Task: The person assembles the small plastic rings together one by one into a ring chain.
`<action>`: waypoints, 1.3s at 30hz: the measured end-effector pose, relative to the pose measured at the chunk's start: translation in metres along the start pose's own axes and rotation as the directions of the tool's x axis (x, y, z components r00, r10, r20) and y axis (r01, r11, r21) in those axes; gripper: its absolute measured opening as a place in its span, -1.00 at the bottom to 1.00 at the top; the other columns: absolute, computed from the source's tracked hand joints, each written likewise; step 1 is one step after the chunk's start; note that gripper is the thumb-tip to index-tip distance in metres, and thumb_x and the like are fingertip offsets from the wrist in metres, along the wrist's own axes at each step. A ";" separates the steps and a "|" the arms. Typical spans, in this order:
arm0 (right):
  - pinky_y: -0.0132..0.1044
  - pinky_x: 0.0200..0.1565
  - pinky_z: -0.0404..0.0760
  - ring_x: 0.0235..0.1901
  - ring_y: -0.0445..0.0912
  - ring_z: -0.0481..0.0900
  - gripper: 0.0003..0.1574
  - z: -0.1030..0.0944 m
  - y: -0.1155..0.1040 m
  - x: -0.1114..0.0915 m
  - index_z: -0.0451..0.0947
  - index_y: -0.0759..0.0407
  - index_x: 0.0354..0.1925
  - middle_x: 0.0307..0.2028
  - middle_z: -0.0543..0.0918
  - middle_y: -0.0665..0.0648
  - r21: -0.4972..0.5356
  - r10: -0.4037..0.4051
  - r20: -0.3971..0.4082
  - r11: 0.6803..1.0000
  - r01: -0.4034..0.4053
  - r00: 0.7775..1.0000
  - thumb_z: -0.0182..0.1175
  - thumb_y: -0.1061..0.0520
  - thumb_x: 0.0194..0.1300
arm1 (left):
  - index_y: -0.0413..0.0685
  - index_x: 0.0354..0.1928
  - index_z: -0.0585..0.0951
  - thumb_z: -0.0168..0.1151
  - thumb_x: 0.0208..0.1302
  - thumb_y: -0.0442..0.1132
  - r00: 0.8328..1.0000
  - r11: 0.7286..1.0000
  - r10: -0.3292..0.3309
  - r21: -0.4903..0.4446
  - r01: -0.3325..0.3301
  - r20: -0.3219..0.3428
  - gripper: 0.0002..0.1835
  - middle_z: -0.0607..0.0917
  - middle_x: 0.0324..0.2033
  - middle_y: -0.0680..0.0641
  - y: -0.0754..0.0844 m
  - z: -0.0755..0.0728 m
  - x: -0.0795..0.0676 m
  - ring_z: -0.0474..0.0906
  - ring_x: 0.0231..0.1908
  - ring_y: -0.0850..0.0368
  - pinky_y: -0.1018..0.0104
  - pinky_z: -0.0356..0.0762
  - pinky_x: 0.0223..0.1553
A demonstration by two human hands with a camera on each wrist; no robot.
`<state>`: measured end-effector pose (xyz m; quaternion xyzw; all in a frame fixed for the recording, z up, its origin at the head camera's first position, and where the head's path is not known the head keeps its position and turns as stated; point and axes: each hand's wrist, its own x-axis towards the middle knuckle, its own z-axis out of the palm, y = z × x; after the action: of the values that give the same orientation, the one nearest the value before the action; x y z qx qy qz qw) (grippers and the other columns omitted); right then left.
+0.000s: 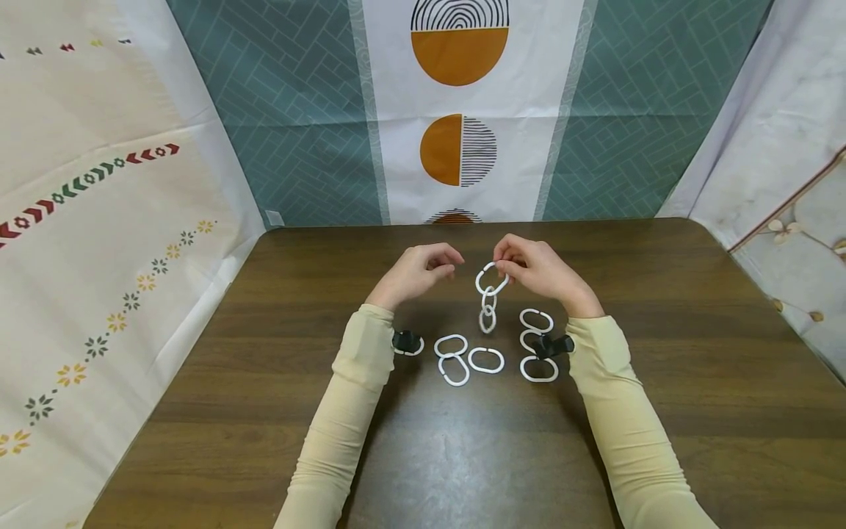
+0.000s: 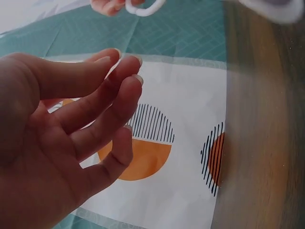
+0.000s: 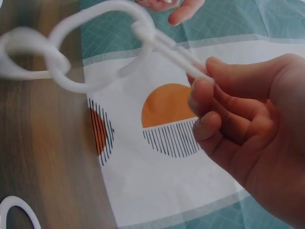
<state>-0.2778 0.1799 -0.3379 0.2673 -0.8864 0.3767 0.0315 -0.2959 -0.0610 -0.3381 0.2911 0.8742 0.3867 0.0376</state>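
Observation:
My right hand [image 1: 538, 270] pinches the top link of a short chain of white plastic links [image 1: 489, 292] between thumb and fingertips. Three links hang down from it over the table, one through another; in the right wrist view the pinched link [image 3: 183, 61] runs out from the fingertips and the lower ones look blurred. To the left of the chain, my left hand [image 1: 416, 272] is raised with loosely bent fingers and holds nothing. In the left wrist view its palm [image 2: 47, 148] shows, with thumb and fingertips near each other.
On the brown table [image 1: 231, 411] lie more white links: two touching ones [image 1: 451, 337] beside a single link [image 1: 485, 370], and a group of three [image 1: 538, 380] partly behind the right wrist camera [image 1: 551, 345]. Another link [image 1: 413, 353] is mostly hidden by the left wrist camera [image 1: 406, 340].

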 end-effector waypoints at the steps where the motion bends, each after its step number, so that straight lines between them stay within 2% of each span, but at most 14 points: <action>1: -0.33 -0.35 0.53 -0.51 -0.12 0.54 -0.96 0.000 0.000 0.000 0.44 0.28 -0.20 -0.44 0.63 0.22 -0.001 0.000 -0.011 1.000 0.000 1.000 0.10 0.31 0.37 | -0.08 -0.07 0.64 0.15 0.35 -0.34 1.000 1.000 -0.002 -0.004 0.002 0.000 -0.82 0.73 -0.32 -0.16 0.000 0.000 0.000 0.64 -0.27 0.03 0.28 0.54 -0.18; 5: -0.35 -0.34 0.55 -0.49 -0.10 0.57 -0.94 0.001 -0.001 0.001 0.43 0.28 -0.19 -0.42 0.64 0.24 0.032 0.000 -0.052 0.999 0.002 0.999 0.11 0.33 0.36 | -0.12 -0.06 0.65 0.16 0.38 -0.23 1.000 1.000 0.011 -0.007 -0.010 0.023 -0.80 0.74 -0.27 -0.16 -0.001 0.003 0.002 0.65 -0.24 0.02 0.28 0.56 -0.15; 10: -0.36 -0.27 0.61 -0.40 0.00 0.66 -0.87 0.002 -0.002 0.003 0.43 0.32 -0.15 -0.33 0.66 0.34 0.123 0.003 -0.075 0.992 0.006 0.997 0.15 0.33 0.34 | -0.13 -0.10 0.65 0.19 0.37 -0.14 0.999 1.000 0.013 -0.005 -0.013 0.044 -0.77 0.74 -0.24 -0.16 -0.001 0.007 0.003 0.62 -0.25 0.07 0.31 0.55 -0.14; 14: -0.27 -0.20 0.66 -0.34 -0.01 0.70 -0.84 0.004 -0.002 0.003 0.42 0.36 -0.12 -0.29 0.67 0.36 0.173 -0.015 -0.055 0.985 0.025 0.998 0.15 0.33 0.33 | -0.11 -0.18 0.65 0.22 0.34 -0.15 1.000 1.000 0.009 0.000 -0.009 0.003 -0.82 0.73 -0.31 -0.11 0.000 0.009 0.003 0.56 -0.31 0.13 0.38 0.49 -0.22; 17: -0.23 -0.18 0.67 -0.30 -0.01 0.71 -0.83 0.005 -0.003 0.004 0.41 0.37 -0.12 -0.27 0.68 0.34 0.191 -0.028 -0.024 0.981 0.032 0.999 0.15 0.35 0.33 | -0.12 -0.22 0.64 0.24 0.33 -0.18 0.999 1.000 0.002 -0.018 -0.003 -0.036 -0.85 0.72 -0.34 -0.15 0.001 0.008 0.002 0.54 -0.35 0.11 0.40 0.45 -0.27; 21: -0.15 -0.08 0.64 -0.18 -0.04 0.70 -0.79 0.002 -0.001 0.003 0.40 0.31 -0.09 -0.19 0.70 0.29 0.139 -0.022 0.026 0.990 0.018 0.999 0.18 0.33 0.32 | -0.14 -0.24 0.64 0.24 0.32 -0.21 0.997 0.999 0.002 -0.041 -0.005 -0.077 -0.87 0.72 -0.35 -0.20 0.003 0.004 0.001 0.56 -0.36 0.09 0.39 0.45 -0.28; 24: -0.04 0.01 0.60 -0.09 0.01 0.67 -0.77 -0.005 0.005 -0.001 0.41 0.25 -0.08 -0.15 0.70 0.24 0.043 -0.012 0.068 0.999 0.009 0.998 0.19 0.30 0.31 | -0.14 -0.25 0.64 0.24 0.32 -0.23 0.996 0.999 0.014 -0.042 -0.018 -0.093 -0.88 0.71 -0.36 -0.19 0.002 0.003 0.002 0.57 -0.36 0.10 0.38 0.46 -0.27; 26: 0.02 0.03 0.58 -0.04 0.07 0.66 -0.75 -0.010 0.013 -0.007 0.41 0.24 -0.06 -0.12 0.68 0.25 -0.043 -0.009 0.127 0.999 0.014 0.992 0.19 0.33 0.30 | -0.14 -0.25 0.64 0.24 0.32 -0.23 0.995 0.999 0.018 -0.042 -0.022 -0.097 -0.88 0.71 -0.37 -0.17 0.002 0.003 0.002 0.58 -0.36 0.10 0.38 0.46 -0.26; 29: 0.07 0.05 0.55 0.00 0.15 0.61 -0.65 -0.018 0.026 -0.017 0.44 0.29 -0.02 -0.08 0.65 0.28 -0.173 -0.014 0.269 0.983 0.062 0.963 0.22 0.40 0.22 | -0.14 -0.25 0.64 0.24 0.32 -0.22 0.995 0.999 0.018 -0.037 -0.022 -0.099 -0.88 0.71 -0.37 -0.14 0.001 0.002 0.003 0.58 -0.34 0.11 0.38 0.46 -0.23; 31: 0.09 0.10 0.50 0.06 0.18 0.57 -0.52 -0.020 0.035 -0.024 0.44 0.30 0.04 -0.01 0.62 0.28 -0.239 -0.013 0.384 0.964 0.113 0.923 0.25 0.43 0.13 | -0.14 -0.26 0.65 0.24 0.32 -0.22 0.995 0.999 0.015 -0.035 -0.019 -0.102 -0.87 0.71 -0.38 -0.12 0.001 0.001 0.003 0.58 -0.34 0.11 0.38 0.45 -0.22; 34: 0.10 0.15 0.43 0.14 0.18 0.47 -0.32 -0.020 0.047 -0.033 0.44 0.24 0.14 0.10 0.56 0.22 -0.274 -0.001 0.513 0.947 0.165 0.858 0.30 0.47 0.00 | -0.16 -0.26 0.65 0.24 0.32 -0.23 0.995 0.999 0.014 -0.040 -0.018 -0.102 -0.87 0.71 -0.38 -0.15 0.002 -0.001 0.002 0.59 -0.34 0.09 0.38 0.45 -0.22; 36: 0.08 0.15 0.40 0.16 0.15 0.40 -0.22 -0.016 0.054 -0.037 0.43 0.16 0.18 0.14 0.50 0.17 -0.288 0.014 0.561 0.941 0.179 0.828 0.33 0.46 -0.05 | -0.16 -0.26 0.64 0.23 0.32 -0.23 0.995 0.999 0.013 -0.044 -0.017 -0.096 -0.88 0.71 -0.38 -0.17 0.003 -0.002 0.002 0.59 -0.34 0.08 0.37 0.45 -0.23; 39: 0.07 0.10 0.38 0.13 0.11 0.35 -0.14 -0.010 0.059 -0.039 0.43 0.07 0.20 0.15 0.44 0.14 -0.304 0.013 0.583 0.931 0.203 0.812 0.36 0.45 -0.12 | -0.16 -0.25 0.64 0.23 0.32 -0.23 0.996 0.999 0.011 -0.052 -0.015 -0.085 -0.88 0.71 -0.39 -0.15 0.002 -0.002 0.002 0.60 -0.34 0.06 0.38 0.44 -0.25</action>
<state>-0.2759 0.2384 -0.3792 0.4030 -0.8920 0.1113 -0.1716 -0.2965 -0.0600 -0.3349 0.2791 0.8628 0.4216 0.0058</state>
